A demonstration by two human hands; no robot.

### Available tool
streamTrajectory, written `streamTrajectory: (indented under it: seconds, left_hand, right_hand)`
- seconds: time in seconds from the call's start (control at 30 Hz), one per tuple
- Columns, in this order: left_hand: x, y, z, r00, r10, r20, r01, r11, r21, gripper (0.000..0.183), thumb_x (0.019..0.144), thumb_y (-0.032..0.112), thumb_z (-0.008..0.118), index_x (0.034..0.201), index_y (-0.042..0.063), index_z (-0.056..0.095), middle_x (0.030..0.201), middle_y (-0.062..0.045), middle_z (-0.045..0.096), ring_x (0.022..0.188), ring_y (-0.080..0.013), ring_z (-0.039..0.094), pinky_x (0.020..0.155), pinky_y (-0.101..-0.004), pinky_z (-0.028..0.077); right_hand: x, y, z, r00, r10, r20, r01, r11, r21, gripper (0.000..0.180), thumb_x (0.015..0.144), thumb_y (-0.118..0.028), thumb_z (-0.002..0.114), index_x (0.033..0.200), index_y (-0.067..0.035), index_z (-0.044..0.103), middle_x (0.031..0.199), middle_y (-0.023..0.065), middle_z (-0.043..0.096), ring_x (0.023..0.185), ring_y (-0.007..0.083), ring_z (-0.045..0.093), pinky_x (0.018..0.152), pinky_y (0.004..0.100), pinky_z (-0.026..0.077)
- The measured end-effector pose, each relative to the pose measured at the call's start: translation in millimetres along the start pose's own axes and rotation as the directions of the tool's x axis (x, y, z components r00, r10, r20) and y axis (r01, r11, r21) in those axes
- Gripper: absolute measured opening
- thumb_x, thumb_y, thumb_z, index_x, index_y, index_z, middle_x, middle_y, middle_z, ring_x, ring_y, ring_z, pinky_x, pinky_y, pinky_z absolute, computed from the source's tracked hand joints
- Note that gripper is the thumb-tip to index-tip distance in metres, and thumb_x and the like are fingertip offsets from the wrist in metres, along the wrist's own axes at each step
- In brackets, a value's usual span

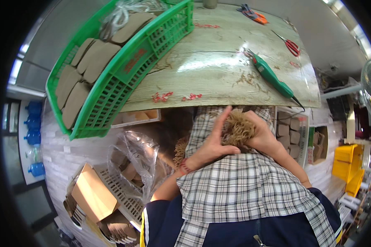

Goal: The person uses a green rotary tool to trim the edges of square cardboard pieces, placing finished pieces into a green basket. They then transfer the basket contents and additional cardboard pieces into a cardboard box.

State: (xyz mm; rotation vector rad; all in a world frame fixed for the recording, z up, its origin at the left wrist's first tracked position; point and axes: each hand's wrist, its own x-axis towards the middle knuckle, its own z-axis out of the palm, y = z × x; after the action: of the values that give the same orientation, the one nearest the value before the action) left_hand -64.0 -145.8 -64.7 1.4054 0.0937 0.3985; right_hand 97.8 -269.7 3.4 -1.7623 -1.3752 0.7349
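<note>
Over the lap, my right hand (261, 132) grips a bundle of tan, curly plant-like strands (239, 128). My left hand (216, 140) is spread at the bundle's left side, thumb and fingers wide apart; whether its palm touches the strands cannot be told. A checked apron (228, 188) covers the lap and chest beneath. Beyond the hands, a green corded power tool (272, 75) lies on the table (204, 68). Farther back on it are red-handled scissors (292, 47) and an orange and grey glove-like item (253, 14). Another brownish bundle (181, 151) shows beside the left forearm.
A green plastic crate (133, 61) of brown blocks stands on the table's left. Below left are a clear plastic bag (139, 160), a cardboard box (94, 193) and a white crate (119, 185). Another crate (303, 139) of blocks and yellow bins (347, 160) stand at right.
</note>
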Motion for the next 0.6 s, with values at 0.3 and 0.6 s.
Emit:
streamTrajectory:
  seconds: [0.3, 0.6]
  left_hand:
    - [-20, -7, 22, 0.845, -0.269, -0.463, -0.198, 0.646, -0.737, 0.072, 0.087, -0.007, 0.067, 0.149, 0.013, 0.035, 0.138, -0.007, 0.05, 0.126, -0.019, 0.051, 0.106, -0.0328, 0.046]
    - [-66, -12, -23, 0.726, -0.444, -0.525, -0.263, 0.527, -0.808, 0.038, 0.097, 0.01, 0.052, 0.133, -0.001, 0.052, 0.127, -0.014, 0.062, 0.115, -0.0268, 0.063, 0.097, -0.0398, 0.055]
  right_hand:
    - [35, -18, 59, 0.992, -0.099, 0.075, 0.118, 0.937, -0.328, 0.072, 0.068, -0.014, 0.076, 0.133, -0.003, 0.046, 0.117, 0.0156, 0.059, 0.109, 0.0397, 0.056, 0.093, 0.0451, 0.048]
    - [70, -28, 99, 0.938, -0.228, 0.263, 0.258, 0.962, -0.088, 0.105, 0.07, -0.031, 0.085, 0.152, -0.003, 0.026, 0.138, 0.0239, 0.041, 0.127, 0.0405, 0.044, 0.107, 0.0448, 0.041]
